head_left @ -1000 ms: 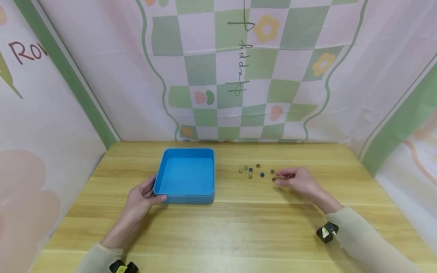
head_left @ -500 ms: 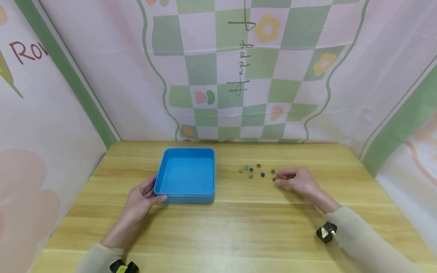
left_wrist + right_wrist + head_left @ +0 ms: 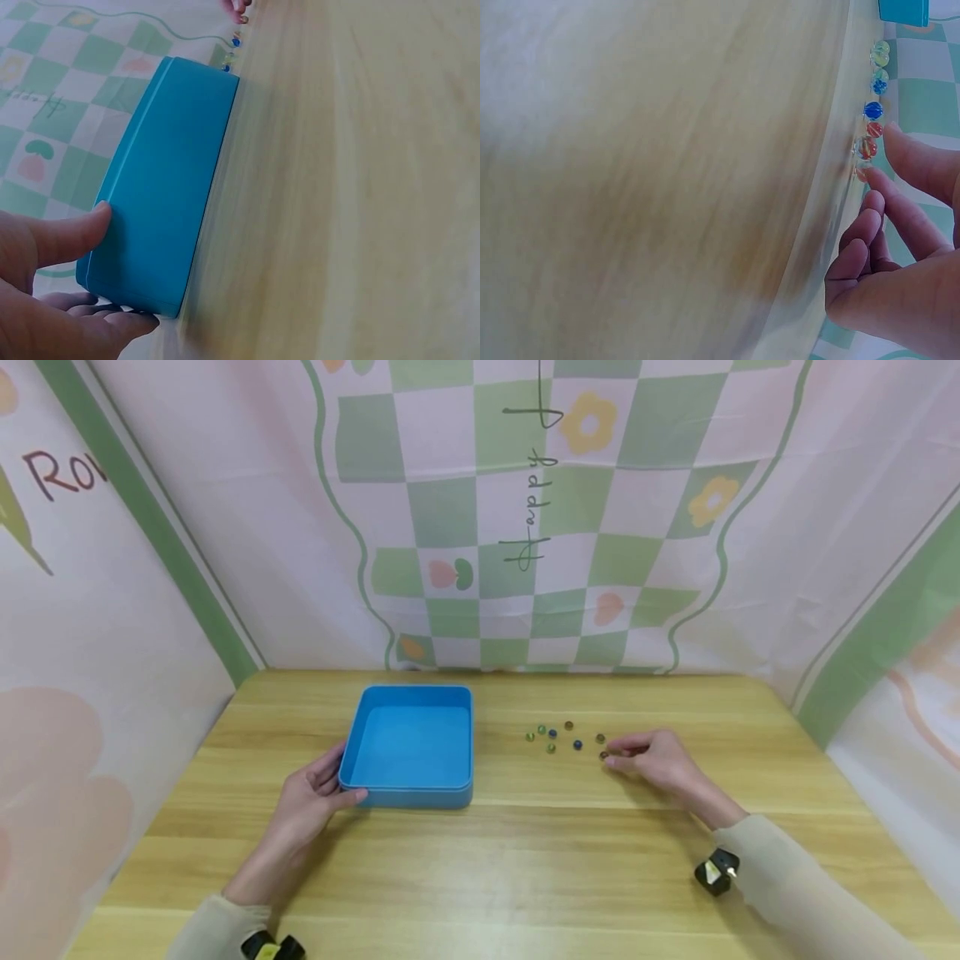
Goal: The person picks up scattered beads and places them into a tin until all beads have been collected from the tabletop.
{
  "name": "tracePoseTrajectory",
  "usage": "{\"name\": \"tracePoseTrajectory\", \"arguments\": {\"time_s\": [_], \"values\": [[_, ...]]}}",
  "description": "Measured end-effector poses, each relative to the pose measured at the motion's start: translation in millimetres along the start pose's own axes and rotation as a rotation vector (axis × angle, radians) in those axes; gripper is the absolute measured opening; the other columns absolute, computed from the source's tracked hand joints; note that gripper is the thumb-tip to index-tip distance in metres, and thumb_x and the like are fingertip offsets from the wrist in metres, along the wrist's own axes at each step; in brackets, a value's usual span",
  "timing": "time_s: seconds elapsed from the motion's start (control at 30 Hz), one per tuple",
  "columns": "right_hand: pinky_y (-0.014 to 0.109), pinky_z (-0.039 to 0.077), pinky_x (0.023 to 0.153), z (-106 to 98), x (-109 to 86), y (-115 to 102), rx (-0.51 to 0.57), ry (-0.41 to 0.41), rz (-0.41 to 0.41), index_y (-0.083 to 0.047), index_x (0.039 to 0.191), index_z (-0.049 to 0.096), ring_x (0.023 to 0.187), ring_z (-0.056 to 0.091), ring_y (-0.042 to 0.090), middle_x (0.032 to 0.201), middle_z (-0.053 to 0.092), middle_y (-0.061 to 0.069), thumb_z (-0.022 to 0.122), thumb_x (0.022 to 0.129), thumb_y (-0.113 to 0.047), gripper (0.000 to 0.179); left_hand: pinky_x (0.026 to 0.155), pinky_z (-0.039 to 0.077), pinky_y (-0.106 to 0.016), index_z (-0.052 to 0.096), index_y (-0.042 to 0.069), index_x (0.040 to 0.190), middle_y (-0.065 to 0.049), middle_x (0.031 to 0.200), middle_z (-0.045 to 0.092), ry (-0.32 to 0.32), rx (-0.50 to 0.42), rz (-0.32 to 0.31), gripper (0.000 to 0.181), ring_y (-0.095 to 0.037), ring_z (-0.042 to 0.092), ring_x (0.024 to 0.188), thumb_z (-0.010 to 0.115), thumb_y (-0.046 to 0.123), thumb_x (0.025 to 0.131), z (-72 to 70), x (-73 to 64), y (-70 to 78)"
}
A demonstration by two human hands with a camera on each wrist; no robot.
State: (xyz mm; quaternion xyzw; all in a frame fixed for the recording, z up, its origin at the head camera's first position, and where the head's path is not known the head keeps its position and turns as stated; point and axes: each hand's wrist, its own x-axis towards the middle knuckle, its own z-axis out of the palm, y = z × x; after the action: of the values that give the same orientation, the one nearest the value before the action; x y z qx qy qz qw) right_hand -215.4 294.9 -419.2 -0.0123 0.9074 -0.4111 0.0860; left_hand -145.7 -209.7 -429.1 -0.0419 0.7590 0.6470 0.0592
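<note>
An open-topped blue box (image 3: 435, 797) stands on the wooden table, left of centre. My left hand (image 3: 307, 802) holds its near left corner, thumb on the front rim and fingers along the left side. Several small glass marbles (image 3: 577, 745) lie loose to the right of the box: green, blue and brownish in the head view, some red-streaked in the right wrist view. My right hand (image 3: 660, 764) is at the right end of the group. Its thumb and index finger (image 3: 900, 206) are parted beside the nearest red-streaked marble (image 3: 867, 148); whether they touch it is unclear.
The wooden table (image 3: 480, 885) reaches back to a patterned cloth (image 3: 502, 510) hanging behind it. More cloth hangs at the left and right sides. A small black device sits at each wrist.
Both hands stay almost still, the left at the box and the right beside the marbles. The whole head view shifts by a few pixels.
</note>
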Motion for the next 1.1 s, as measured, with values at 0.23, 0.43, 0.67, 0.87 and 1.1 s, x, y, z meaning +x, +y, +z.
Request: {"name": "tracePoseTrajectory", "arguments": {"time_s": [0.23,0.43,0.67,0.87,1.1], "values": [[0.046,0.054,0.096,-0.8,-0.7,-1.6,0.010,-0.007,0.008,0.004,0.131,0.069,0.116,0.063,0.037,0.133,0.067,0.026,0.084,0.091,-0.022,0.050,0.113,0.041,-0.042,0.031,0.005,0.165,-0.022,0.168,0.030,0.006,-0.013,0.001,0.082,-0.038,0.036,0.151,0.076,0.000,0.096,0.3,-0.2,0.5],[0.039,0.054,0.093,-1.4,-0.3,-0.5,0.008,-0.008,0.008,0.004,0.132,0.069,0.115,0.063,0.036,0.133,0.067,0.026,0.084,0.092,-0.023,0.050,0.113,0.041,-0.042,0.031,0.005,0.165,-0.022,0.168,0.030,0.009,-0.019,-0.001,0.083,-0.038,0.035,0.152,0.076,0.000,0.096,0.6,-0.4,0.1],[0.054,0.053,0.100,-1.8,0.1,1.4,0.015,-0.007,0.009,0.004,0.132,0.069,0.117,0.063,0.039,0.133,0.067,0.026,0.084,0.092,-0.023,0.050,0.113,0.041,-0.042,0.031,0.005,0.165,-0.022,0.168,0.030,0.012,-0.018,-0.002,0.083,-0.038,0.035,0.151,0.076,0.000,0.096,1.0,-0.2,-0.5],[0.043,0.055,0.093,-1.5,-0.8,2.3,0.001,-0.001,0.006,0.003,0.130,0.070,0.114,0.064,0.036,0.130,0.069,0.024,0.084,0.092,-0.023,0.048,0.113,0.041,-0.043,0.031,0.005,0.165,-0.022,0.168,0.030,0.014,-0.011,-0.009,0.083,-0.038,0.035,0.152,0.076,0.001,0.096,1.1,-0.9,0.3],[0.033,0.054,0.085,-0.2,-0.1,3.0,-0.012,0.009,-0.013,0.003,0.127,0.072,0.110,0.066,0.034,0.128,0.070,0.024,0.084,0.092,-0.022,0.045,0.113,0.041,-0.043,0.031,0.005,0.165,-0.022,0.168,0.030,0.016,-0.019,-0.011,0.083,-0.038,0.035,0.152,0.076,0.000,0.096,1.4,-1.1,1.2]]}}
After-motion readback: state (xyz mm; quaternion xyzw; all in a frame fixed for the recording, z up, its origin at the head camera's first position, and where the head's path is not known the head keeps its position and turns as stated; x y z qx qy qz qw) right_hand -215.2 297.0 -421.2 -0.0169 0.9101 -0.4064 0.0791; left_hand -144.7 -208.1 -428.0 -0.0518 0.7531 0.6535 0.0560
